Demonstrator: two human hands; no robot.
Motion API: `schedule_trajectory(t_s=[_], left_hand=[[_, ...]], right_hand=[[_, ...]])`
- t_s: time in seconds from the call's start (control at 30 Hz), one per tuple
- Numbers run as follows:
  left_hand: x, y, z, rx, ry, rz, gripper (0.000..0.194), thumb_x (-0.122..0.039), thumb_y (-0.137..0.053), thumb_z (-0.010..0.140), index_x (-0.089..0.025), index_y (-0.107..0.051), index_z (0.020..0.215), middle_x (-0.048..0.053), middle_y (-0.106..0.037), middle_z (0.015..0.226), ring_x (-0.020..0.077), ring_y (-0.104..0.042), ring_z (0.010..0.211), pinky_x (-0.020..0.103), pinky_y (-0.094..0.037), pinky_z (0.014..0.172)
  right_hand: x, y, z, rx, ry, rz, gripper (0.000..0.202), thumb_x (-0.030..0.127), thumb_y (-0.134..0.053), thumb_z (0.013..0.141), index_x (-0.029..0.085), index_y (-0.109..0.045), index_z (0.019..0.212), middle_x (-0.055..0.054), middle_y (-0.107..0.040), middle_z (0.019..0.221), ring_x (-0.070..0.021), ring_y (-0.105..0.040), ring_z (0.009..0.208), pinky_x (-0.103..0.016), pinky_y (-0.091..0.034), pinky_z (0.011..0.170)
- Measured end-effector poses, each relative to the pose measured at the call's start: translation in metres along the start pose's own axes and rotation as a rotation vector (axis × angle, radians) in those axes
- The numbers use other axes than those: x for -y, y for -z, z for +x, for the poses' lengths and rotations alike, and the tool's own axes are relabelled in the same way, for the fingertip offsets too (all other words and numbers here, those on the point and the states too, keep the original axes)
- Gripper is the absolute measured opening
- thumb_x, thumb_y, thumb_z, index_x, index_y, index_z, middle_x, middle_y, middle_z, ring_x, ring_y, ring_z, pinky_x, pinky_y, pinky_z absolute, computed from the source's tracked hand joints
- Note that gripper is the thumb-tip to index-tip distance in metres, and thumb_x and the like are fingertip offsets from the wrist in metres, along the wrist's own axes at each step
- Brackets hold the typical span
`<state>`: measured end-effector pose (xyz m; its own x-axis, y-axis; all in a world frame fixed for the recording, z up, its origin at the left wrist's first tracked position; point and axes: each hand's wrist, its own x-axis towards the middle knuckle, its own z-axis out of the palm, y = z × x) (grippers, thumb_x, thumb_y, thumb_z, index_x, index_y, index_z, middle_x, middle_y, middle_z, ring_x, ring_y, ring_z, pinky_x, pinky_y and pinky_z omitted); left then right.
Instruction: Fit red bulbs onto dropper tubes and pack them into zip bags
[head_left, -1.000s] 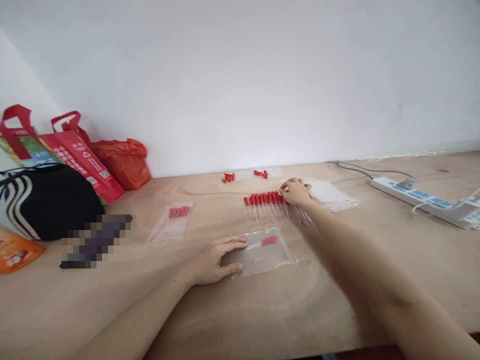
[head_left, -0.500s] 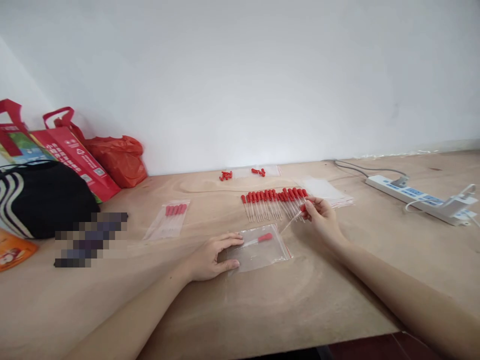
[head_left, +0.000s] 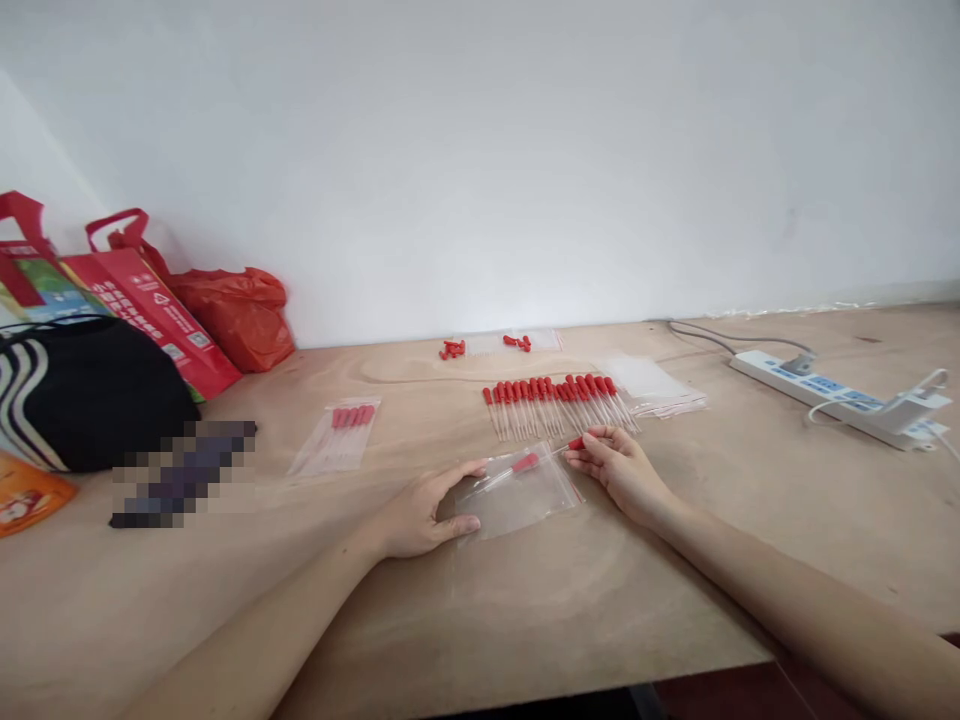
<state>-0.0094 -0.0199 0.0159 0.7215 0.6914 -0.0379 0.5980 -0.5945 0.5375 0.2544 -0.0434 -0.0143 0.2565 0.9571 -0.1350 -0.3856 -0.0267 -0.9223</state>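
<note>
A clear zip-lock bag [head_left: 517, 510] lies on the table with one red-bulbed glass dropper [head_left: 525, 462] inside it. My left hand [head_left: 420, 515] holds the left side of this bag, forefinger at the upper corner and thumb at the lower one. Between the closed fingertips of my right hand [head_left: 619, 470] is a second dropper [head_left: 575, 443], gripped by its red bulb. Its thin tip points left, at the bag's mouth; whether it is inside cannot be made out. Just behind, a row of red-bulbed droppers [head_left: 559, 392] lies side by side.
A filled bag of droppers [head_left: 337, 440] lies to the left. Flat clear bags [head_left: 652, 385] are stacked at the right, near a white power strip [head_left: 832, 398]. Loose red bulbs [head_left: 452, 350] lie by the wall. Red bags [head_left: 232, 315] and a black bag [head_left: 97, 400] stand at left.
My right hand has moved left and nearer from the dropper row, carrying a dropper to the bag's mouth. The dropper inside the bag has shifted slightly. My left hand stays on the bag.
</note>
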Motion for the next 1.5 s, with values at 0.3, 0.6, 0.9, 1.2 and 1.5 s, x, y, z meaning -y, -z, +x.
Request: schedule_trajectory(t_s=[0.3, 0.6, 0.9, 1.2, 1.5], left_hand=[[0.000, -0.001, 0.002, -0.013, -0.018, 0.004, 0.054, -0.042, -0.052, 0.078, -0.027, -0.033, 0.127, 0.002, -0.042, 0.130, 0.0212, -0.040, 0.117, 0.038, -0.032, 0.098], [0.001, -0.001, 0.002, -0.017, -0.043, 0.000, 0.053, -0.041, -0.052, 0.079, -0.028, -0.034, 0.127, 0.002, -0.042, 0.131, 0.0219, -0.040, 0.118, 0.039, -0.031, 0.099], [0.000, -0.001, 0.002, -0.009, -0.006, 0.001, 0.053, -0.044, -0.052, 0.078, -0.027, -0.035, 0.126, 0.002, -0.043, 0.130, 0.0225, -0.040, 0.117, 0.039, -0.032, 0.098], [-0.002, 0.000, 0.003, -0.010, -0.027, 0.026, 0.052, -0.044, -0.052, 0.078, -0.025, -0.037, 0.124, 0.004, -0.043, 0.129, 0.0217, -0.040, 0.117, 0.038, -0.032, 0.098], [0.000, 0.000, 0.003, -0.023, -0.033, 0.019, 0.051, -0.043, -0.053, 0.078, -0.026, -0.039, 0.124, 0.004, -0.043, 0.129, 0.0222, -0.040, 0.118, 0.039, -0.032, 0.098]], right_hand=[[0.005, -0.003, -0.006, 0.407, -0.023, -0.478, 0.033, 0.040, -0.068, 0.059, 0.015, -0.056, 0.076, 0.003, -0.058, 0.059, -0.0006, -0.035, 0.032, -0.016, -0.029, 0.030], [0.004, -0.011, -0.004, 0.385, -0.104, -0.220, 0.032, 0.042, -0.067, 0.061, 0.019, -0.050, 0.075, 0.005, -0.058, 0.062, -0.0078, -0.055, 0.049, -0.022, -0.047, 0.049], [0.004, 0.001, 0.007, 0.502, 0.056, -0.431, 0.022, 0.033, -0.070, 0.058, 0.015, -0.061, 0.066, 0.000, -0.063, 0.065, -0.0098, -0.056, 0.058, -0.023, -0.043, 0.056], [-0.005, -0.003, 0.013, 0.429, 0.241, -0.612, 0.018, 0.034, -0.065, 0.062, 0.016, -0.063, 0.064, 0.001, -0.059, 0.059, -0.0086, -0.050, 0.050, -0.021, -0.039, 0.047], [0.014, 0.010, 0.033, 0.427, 0.362, -0.790, 0.018, 0.035, -0.058, 0.066, 0.019, -0.065, 0.063, 0.000, -0.061, 0.059, -0.0131, -0.052, 0.054, -0.025, -0.039, 0.051]])
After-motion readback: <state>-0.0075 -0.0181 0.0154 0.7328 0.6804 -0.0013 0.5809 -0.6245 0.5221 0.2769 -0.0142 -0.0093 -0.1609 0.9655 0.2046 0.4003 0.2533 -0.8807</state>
